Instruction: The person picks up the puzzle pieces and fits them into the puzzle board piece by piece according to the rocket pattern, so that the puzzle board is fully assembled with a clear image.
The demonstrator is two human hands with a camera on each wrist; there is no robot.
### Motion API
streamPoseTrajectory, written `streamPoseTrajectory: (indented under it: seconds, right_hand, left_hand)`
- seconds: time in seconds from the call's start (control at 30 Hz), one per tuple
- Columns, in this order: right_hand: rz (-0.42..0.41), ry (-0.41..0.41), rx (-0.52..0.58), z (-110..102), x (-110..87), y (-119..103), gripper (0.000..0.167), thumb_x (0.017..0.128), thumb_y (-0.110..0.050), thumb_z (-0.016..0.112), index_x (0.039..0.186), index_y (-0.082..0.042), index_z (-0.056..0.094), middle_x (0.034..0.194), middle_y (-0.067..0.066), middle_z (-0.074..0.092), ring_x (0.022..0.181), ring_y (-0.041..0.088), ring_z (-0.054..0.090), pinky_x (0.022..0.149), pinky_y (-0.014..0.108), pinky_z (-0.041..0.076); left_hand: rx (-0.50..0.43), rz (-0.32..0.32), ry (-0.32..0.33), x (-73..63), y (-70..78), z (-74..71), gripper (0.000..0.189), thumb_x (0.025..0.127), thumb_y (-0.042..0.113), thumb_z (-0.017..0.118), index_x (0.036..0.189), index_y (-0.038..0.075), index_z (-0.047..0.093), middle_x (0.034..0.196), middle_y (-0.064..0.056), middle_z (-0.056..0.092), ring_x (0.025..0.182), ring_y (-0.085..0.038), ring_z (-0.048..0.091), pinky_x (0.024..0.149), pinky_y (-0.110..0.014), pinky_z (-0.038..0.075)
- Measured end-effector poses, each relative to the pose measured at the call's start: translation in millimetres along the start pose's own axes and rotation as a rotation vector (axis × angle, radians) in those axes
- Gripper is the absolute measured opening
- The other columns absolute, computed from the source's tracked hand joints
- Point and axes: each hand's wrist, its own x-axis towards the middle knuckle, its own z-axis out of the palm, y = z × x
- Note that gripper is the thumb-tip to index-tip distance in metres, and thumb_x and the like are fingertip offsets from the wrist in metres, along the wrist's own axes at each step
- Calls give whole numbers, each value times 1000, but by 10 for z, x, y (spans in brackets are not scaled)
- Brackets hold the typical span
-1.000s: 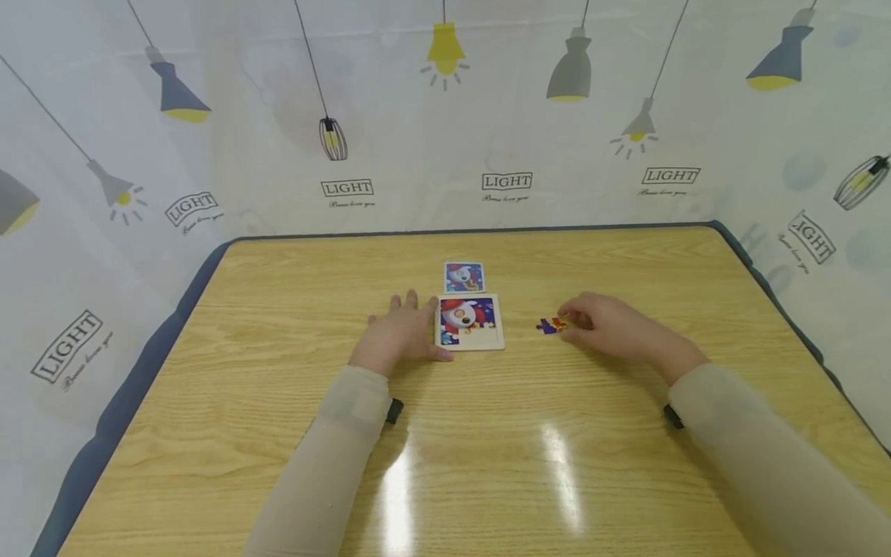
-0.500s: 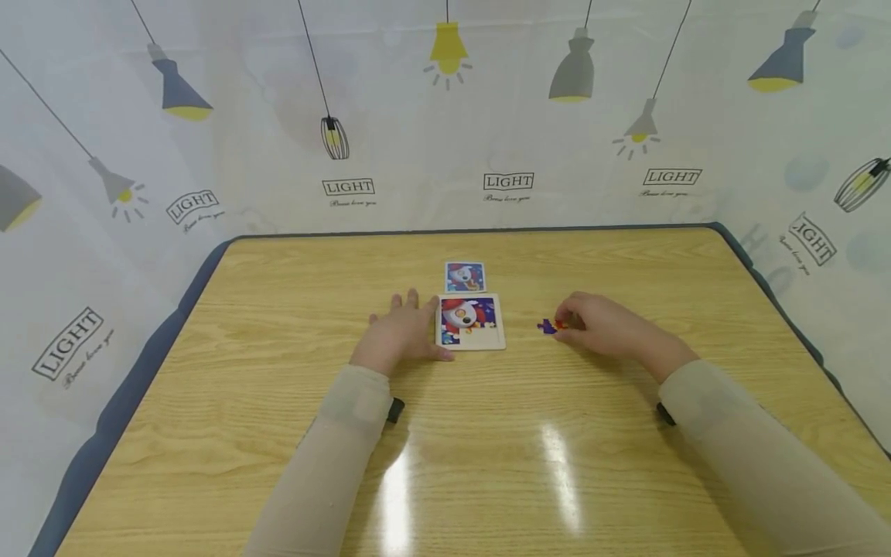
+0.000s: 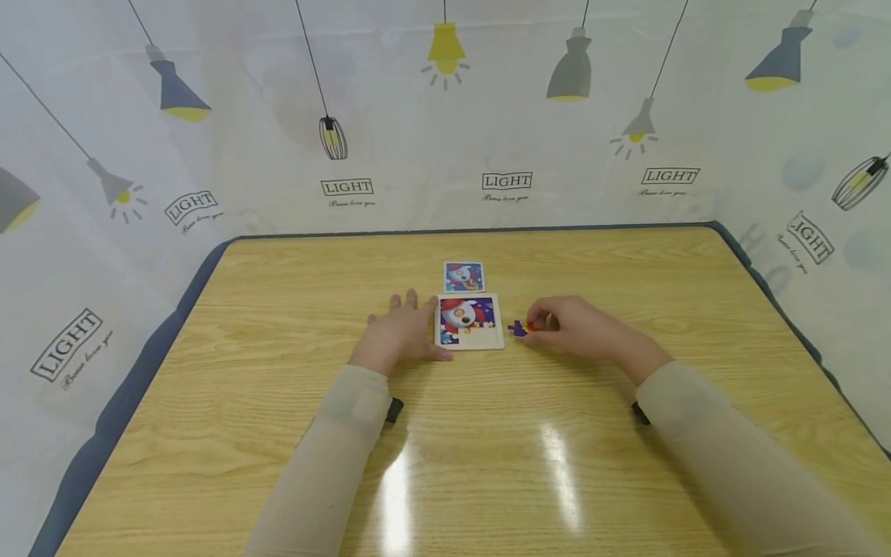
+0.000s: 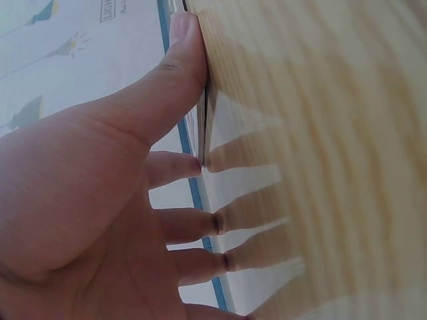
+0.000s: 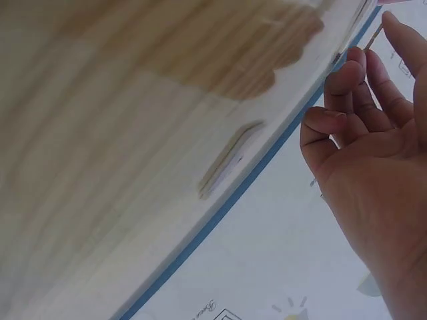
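Note:
A square jigsaw tray [image 3: 482, 339] lies on the table, partly filled with a picture of a white dog in red; its lower right part shows bare backing. My left hand [image 3: 399, 329] rests at the tray's left side with fingers spread, thumb against the near left corner. In the left wrist view the left thumb [image 4: 177, 73] lies along the tray's edge and the other fingertips touch the tabletop. Just right of the tray, my right hand [image 3: 581, 329] pinches a purple and red jigsaw piece [image 3: 518, 329] between thumb and fingers. The right wrist view shows this piece edge-on.
Directly behind the tray lies a small picture card [image 3: 464, 277] with the same dog design. The wooden table [image 3: 313, 286] has a dark blue border, and a white curtain [image 3: 404, 93] printed with lamps hangs around its back and sides.
My right hand has pinched the jigsaw piece and carried it left, close to the tray's right edge. The left hand and tray have stayed in place.

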Motion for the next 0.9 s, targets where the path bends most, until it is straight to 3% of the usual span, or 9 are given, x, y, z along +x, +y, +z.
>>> streamPoseTrajectory:
  seconds: [0.73, 0.9]
  right_hand:
    - [-36, -32, 7, 242, 296, -552, 27, 99, -34, 78, 115, -14, 72, 97, 1, 70, 76, 14, 57, 69, 29, 51]
    - [-47, -41, -42, 301, 381, -628, 27, 98, -33, 79, 115, -12, 72, 99, 1, 71, 81, 14, 61, 76, 30, 55]
  left_hand:
    - [15, 1, 5, -2, 5, -10, 113, 88, 70, 75, 173, 22, 16, 179, -23, 0, 165, -49, 2, 124, -81, 17]
    - [15, 1, 3, -4, 4, -12, 113, 88, 69, 75, 173, 22, 17, 179, -23, 0, 166, -49, 2, 124, -81, 18]
